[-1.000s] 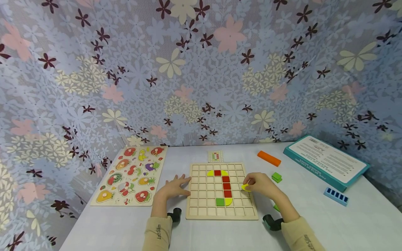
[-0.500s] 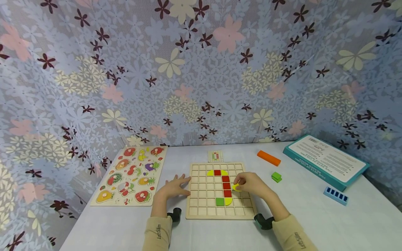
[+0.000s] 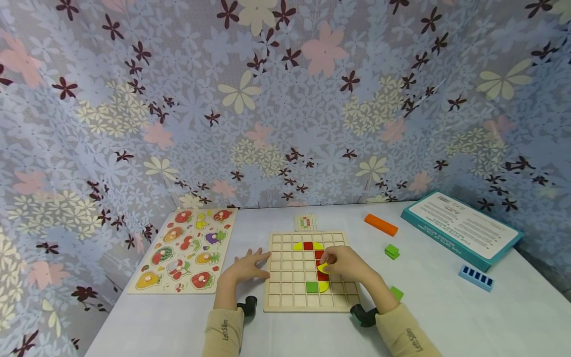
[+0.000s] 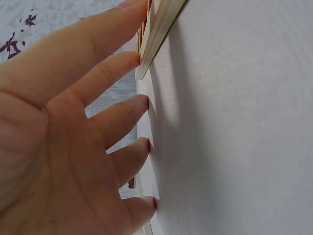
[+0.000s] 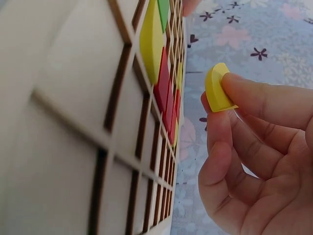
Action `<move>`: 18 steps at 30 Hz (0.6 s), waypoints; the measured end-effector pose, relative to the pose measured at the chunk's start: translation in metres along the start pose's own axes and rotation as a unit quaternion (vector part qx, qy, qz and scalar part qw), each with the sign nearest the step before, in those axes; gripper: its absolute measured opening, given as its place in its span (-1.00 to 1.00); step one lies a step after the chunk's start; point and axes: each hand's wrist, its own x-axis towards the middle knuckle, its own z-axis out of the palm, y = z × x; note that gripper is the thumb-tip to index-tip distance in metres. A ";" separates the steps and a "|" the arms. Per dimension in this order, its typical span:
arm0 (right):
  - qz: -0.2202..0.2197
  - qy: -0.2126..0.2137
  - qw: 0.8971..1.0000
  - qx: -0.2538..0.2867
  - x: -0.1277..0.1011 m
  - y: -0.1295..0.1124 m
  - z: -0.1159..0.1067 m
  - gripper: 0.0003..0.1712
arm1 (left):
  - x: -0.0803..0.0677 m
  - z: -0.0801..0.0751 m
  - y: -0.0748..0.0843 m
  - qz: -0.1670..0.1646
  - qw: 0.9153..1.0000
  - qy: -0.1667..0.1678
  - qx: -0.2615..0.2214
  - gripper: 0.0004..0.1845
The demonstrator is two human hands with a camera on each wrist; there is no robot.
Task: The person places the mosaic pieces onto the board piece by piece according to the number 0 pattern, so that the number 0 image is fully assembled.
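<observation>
My right hand (image 3: 345, 263) pinches a yellow quarter-round tile (image 5: 218, 89) between thumb and finger, held over the column of red tiles (image 3: 323, 277) on the wooden grid board (image 3: 290, 301). Spread fingers of my left hand (image 3: 247, 266) rest at the board's left edge; in the left wrist view the thumb and index finger touch its side while other fingertips meet the white cloth. Set into the board are yellow rounded tiles (image 3: 298, 246), a red tile (image 3: 308, 246) in the top row and a green tile (image 3: 312, 287) low down. My right hand hides some cells.
A small pattern card (image 3: 305, 222) lies behind the board. To the left is a fruit puzzle board (image 3: 183, 250). On the right are an orange bar (image 3: 381, 224), green pieces (image 3: 392, 251), another green piece (image 3: 396, 293), a teal box (image 3: 464, 228) and a blue slotted piece (image 3: 476, 277).
My right hand has carried the yellow tile leftward from the board's right side to above the red column. My left hand stays at the board's edge.
</observation>
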 end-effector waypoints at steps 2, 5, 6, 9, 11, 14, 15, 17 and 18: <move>-0.007 -0.005 1.000 0.003 0.000 -0.002 0.001 -0.90 | 0.000 0.000 0.000 0.000 1.000 0.000 -0.003 -0.32; -0.005 -0.010 1.000 0.005 0.001 -0.005 0.004 -0.90 | 0.000 0.001 0.001 0.000 1.000 -0.001 -0.007 -0.32; -0.002 -0.012 1.000 0.005 0.002 -0.006 0.005 -0.90 | -0.001 0.001 0.001 0.000 1.000 -0.001 -0.007 -0.32; 0.002 -0.011 1.000 0.001 0.003 -0.008 0.007 -0.89 | 0.000 0.000 0.001 0.002 1.000 -0.002 -0.005 -0.32; 0.003 -0.010 1.000 0.000 0.004 -0.009 0.008 -0.90 | 0.000 0.000 0.000 0.003 1.000 -0.003 -0.002 -0.32; -0.001 -0.011 1.000 0.002 0.005 -0.011 0.011 -0.90 | 0.000 0.000 0.000 0.004 1.000 -0.002 0.002 -0.31; -0.001 -0.012 1.000 0.004 0.005 -0.011 0.011 -0.90 | 0.000 -0.001 0.000 0.004 1.000 -0.002 0.002 -0.31; -0.003 -0.015 1.000 0.007 0.007 -0.012 0.013 -0.89 | 0.001 -0.001 -0.001 0.004 1.000 -0.002 0.002 -0.31; -0.004 -0.017 1.000 0.009 0.008 -0.013 0.014 -0.89 | 0.001 -0.001 -0.001 0.003 1.000 -0.001 0.002 -0.31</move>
